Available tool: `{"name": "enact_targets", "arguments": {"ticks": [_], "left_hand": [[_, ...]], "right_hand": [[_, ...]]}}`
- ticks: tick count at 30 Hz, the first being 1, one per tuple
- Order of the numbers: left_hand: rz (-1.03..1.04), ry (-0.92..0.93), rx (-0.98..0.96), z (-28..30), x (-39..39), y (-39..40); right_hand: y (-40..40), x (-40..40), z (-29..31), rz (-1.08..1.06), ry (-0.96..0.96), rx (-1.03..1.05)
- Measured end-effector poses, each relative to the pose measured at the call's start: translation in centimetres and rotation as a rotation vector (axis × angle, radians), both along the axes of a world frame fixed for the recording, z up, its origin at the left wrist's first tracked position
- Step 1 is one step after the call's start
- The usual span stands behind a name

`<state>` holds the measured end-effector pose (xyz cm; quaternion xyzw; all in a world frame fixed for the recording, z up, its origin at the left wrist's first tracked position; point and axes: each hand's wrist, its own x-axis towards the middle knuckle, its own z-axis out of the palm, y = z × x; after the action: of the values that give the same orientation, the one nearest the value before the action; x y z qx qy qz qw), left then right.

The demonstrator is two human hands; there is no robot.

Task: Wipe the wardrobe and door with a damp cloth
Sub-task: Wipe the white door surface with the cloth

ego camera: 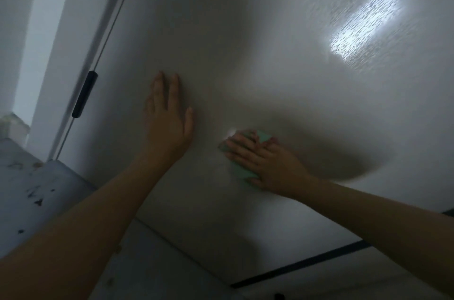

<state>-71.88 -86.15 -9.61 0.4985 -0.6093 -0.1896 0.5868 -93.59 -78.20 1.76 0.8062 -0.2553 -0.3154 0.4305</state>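
Head view: a folded pale green cloth [242,162] is pressed flat against the white wood-grained panel [282,66] by the right hand [267,164], fingers spread over it, while the left hand [168,122] is laid open and empty on the panel just beside it. Wiping is judged underway, and further strokes across uncovered areas are called for next. Whether the panel is wardrobe or door cannot be told; a black hinge [84,94] is seen at its left edge, and its far edges are cut off.
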Motion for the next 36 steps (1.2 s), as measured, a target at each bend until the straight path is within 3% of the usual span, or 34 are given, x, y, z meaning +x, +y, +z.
{"name": "enact_targets", "arguments": {"ticks": [2, 6, 9, 12, 16, 20, 23, 26, 30, 36], "left_hand": [[-0.003, -0.017, -0.001, 0.4, 0.1, 0.0], [0.002, 0.004, -0.016, 0.4, 0.6, 0.0], [0.006, 0.02, 0.006, -0.2, 1.2, -0.2], [0.029, 0.001, 0.052, -1.8, 1.9, -0.4], [-0.022, -0.082, 0.128, -4.9, 1.9, 0.6], [-0.101, -0.103, 0.223, -7.1, 1.3, 2.3], [-0.107, -0.074, 0.269, -7.5, 1.5, 2.4], [-0.099, -0.06, 0.312, -7.9, 2.4, 1.8], [-0.043, -0.042, 0.345, -9.5, 3.7, 0.4], [-0.069, -0.065, 0.389, -11.8, 4.3, 0.5]], "right_hand": [[-0.5, 0.7, 2.8, -0.006, -0.109, -0.061], [-3.4, 4.5, 10.3, 0.04, -0.226, -0.406], [-5.3, 7.3, 9.5, 0.068, -0.289, -0.486], [-6.8, 7.9, 3.2, 0.095, -0.293, -0.327], [-3.7, 3.9, -6.1, 0.036, 0.0, -0.058], [0.3, 0.3, -7.8, -0.006, 0.137, 0.125], [-1.7, 1.6, -5.4, 0.071, 0.022, 0.092], [-5.9, 6.3, -3.3, 0.123, -0.173, -0.081], [-8.8, 10.5, -5.5, 0.105, -0.223, -0.227], [-4.5, 5.9, -14.0, 0.012, -0.019, 0.124]]}}
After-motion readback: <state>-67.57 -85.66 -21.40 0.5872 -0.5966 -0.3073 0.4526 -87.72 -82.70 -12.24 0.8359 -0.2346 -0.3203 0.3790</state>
